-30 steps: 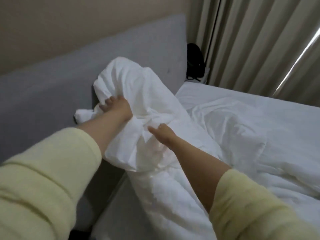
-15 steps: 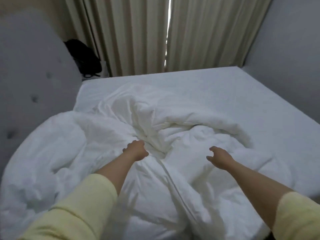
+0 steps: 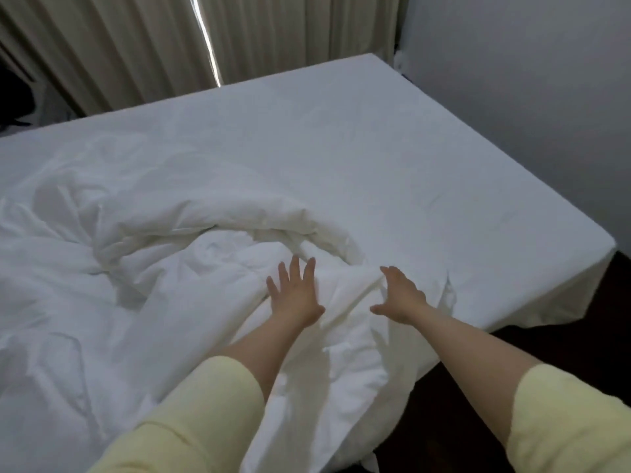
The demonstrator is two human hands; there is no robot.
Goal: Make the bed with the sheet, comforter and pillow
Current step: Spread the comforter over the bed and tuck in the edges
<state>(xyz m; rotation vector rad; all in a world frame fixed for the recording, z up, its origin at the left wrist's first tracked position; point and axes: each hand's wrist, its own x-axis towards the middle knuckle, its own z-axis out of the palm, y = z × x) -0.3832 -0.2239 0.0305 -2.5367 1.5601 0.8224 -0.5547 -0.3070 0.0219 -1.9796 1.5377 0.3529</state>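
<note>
A white comforter [image 3: 143, 254] lies crumpled in a heap over the near left half of the bed, with one fold hanging off the near edge. The white sheet [image 3: 392, 158] covers the mattress smoothly on the far and right side. My left hand [image 3: 295, 295] lies flat on the comforter with fingers spread. My right hand [image 3: 399, 295] is open just to its right, fingers straight and touching a raised fold of the comforter. No pillow is in view.
Beige curtains [image 3: 143, 46] hang behind the bed, with a strip of light between them. A grey wall [image 3: 529, 97] stands along the right side. A dark floor [image 3: 512, 339] shows beyond the bed's near right corner. A dark object [image 3: 13, 97] sits at the far left.
My view has swung right from the headboard toward the bed's right corner. Both hands let go of the bunched comforter and now lie open on it, further right.
</note>
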